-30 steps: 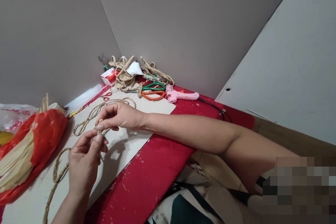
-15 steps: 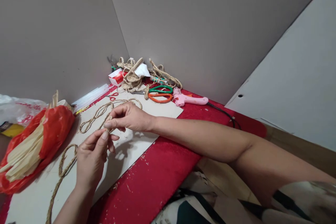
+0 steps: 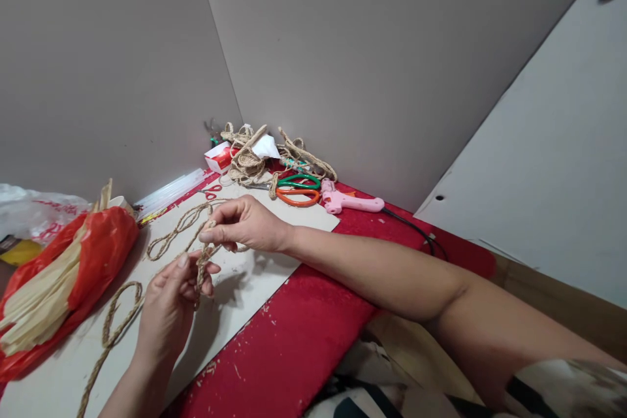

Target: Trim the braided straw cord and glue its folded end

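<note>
A braided straw cord (image 3: pixel 201 268) hangs in a short piece between my two hands, above a white board. My right hand (image 3: pixel 247 225) pinches its upper end between thumb and fingers. Just below and to the left, my left hand (image 3: pixel 171 297) has its thumb and fingers closed on the cord. More of the cord lies in loops on the board behind the hands, and another stretch with a loop (image 3: pixel 120 313) runs down the left side. Whether all these stretches are one cord cannot be seen.
The white board (image 3: pixel 264 281) lies on a red cloth (image 3: pixel 274 339). At left is a red plastic bag (image 3: pixel 115 235) of pale dried husks (image 3: pixel 44 294). At the back are scissors with green and orange handles (image 3: pixel 298 197), a pink glue gun (image 3: pixel 353 201), glue sticks (image 3: pixel 171 191) and heaped cords (image 3: pixel 247 160).
My hands have drawn slightly apart, and a length of braided cord now shows hanging between them. The view has tilted up a little.
</note>
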Available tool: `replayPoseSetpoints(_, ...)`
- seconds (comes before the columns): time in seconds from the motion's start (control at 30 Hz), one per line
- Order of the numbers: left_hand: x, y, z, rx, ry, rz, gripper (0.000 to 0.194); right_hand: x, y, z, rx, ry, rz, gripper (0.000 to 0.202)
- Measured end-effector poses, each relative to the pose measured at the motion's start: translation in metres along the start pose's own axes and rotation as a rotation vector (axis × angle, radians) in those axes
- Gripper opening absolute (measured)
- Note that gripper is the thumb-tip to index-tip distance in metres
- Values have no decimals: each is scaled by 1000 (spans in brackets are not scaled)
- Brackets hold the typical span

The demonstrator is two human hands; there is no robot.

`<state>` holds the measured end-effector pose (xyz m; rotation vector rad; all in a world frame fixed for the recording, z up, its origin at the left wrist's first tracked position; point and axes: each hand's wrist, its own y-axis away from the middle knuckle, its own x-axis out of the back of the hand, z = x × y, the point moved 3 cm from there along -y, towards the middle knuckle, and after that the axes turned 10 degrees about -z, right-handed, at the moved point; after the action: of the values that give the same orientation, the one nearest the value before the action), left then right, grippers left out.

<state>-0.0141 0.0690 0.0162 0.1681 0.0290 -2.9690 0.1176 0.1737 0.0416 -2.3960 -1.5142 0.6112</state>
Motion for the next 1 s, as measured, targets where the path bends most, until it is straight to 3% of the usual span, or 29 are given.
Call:
replayPoseSetpoints(0.3, 10, 1, -5, 52, -67, -1, 22, 1, 0, -4, -67, 46, -13, 40)
replayPoseSetpoints(0.53, 3, 3, 2, 11, -162, 23, 29, -2, 3, 6, -81, 114, -97, 32)
replayPoseSetpoints(0.77, 8, 5, 3, -28, -240, 61, 27, -1, 2, 12, -115, 135, -89, 34)
replayPoseSetpoints(1.0, 4, 7, 5, -43, -323, 66, 29, 2, 1, 12, -27, 195, -36, 29)
